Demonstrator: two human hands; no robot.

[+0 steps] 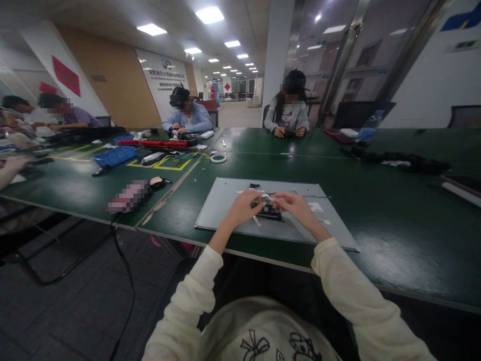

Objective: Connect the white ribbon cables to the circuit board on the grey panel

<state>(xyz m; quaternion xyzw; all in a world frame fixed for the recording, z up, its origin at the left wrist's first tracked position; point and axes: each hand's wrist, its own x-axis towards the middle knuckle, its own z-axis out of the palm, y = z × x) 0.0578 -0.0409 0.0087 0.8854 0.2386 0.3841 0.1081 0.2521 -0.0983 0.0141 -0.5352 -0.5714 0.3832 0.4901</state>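
A flat grey panel (221, 200) lies on the green table in front of me. Near its middle sits a black device (271, 212) with a small green circuit board (267, 199) over it. My left hand (246, 204) is at the board's left side, fingers closed on its edge. From the right, my right hand (295, 205) pinches the board's right edge, where something pale shows by the fingertips. White strips and labels (315, 206) lie on the panel around the device.
Green table (394, 220) all around. To the left are a phone-like pink item (130, 195), a blue tray (114, 156), cables and a white tape roll (218, 157). Other people sit across and at far left. A bottle (370, 126) and black straps (404, 161) lie at right.
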